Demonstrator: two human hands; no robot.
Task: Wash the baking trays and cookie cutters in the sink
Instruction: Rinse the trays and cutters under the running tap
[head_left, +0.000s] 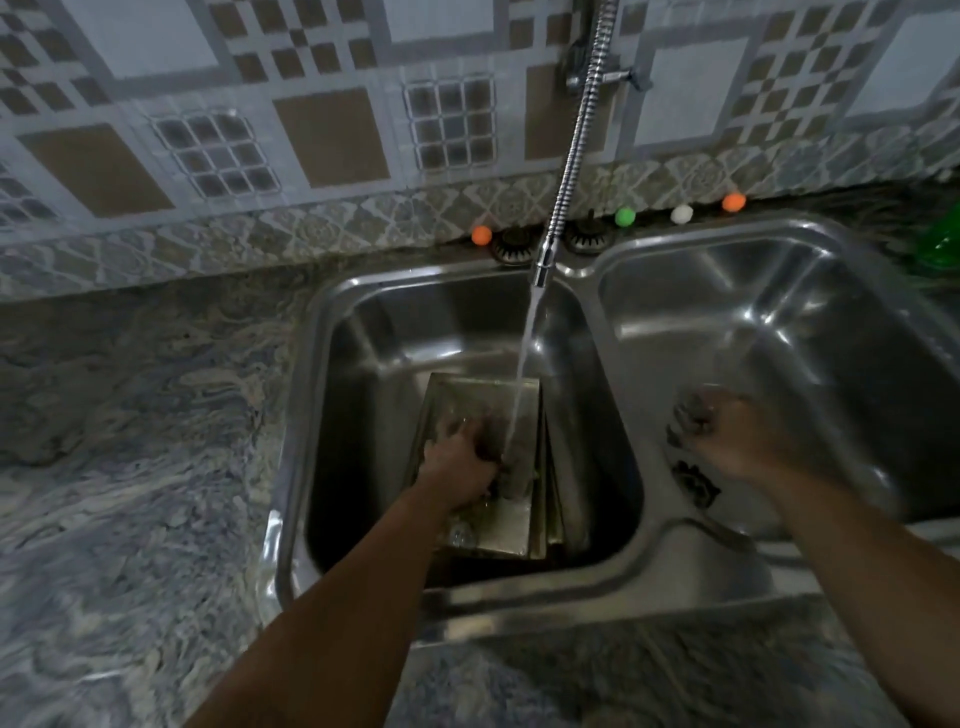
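Stacked metal baking trays (511, 527) lie in the left basin of the steel double sink (587, 322). Water runs from the flexible tap (543, 265) onto the top tray. My left hand (462, 452) is down in that tray beside the stream, fingers curled; what it holds is too blurred to tell. My right hand (727, 431) hovers over the right basin, blurred, fingers curled round a small dark thing that I cannot identify. A small dark cookie cutter (696, 480) lies on the right basin's floor below that hand.
Marbled stone counter (130, 441) lies left of and in front of the sink. Small orange, green and white balls (626, 216) sit along the back ledge under the tiled wall. A green object (943, 239) is at the far right edge.
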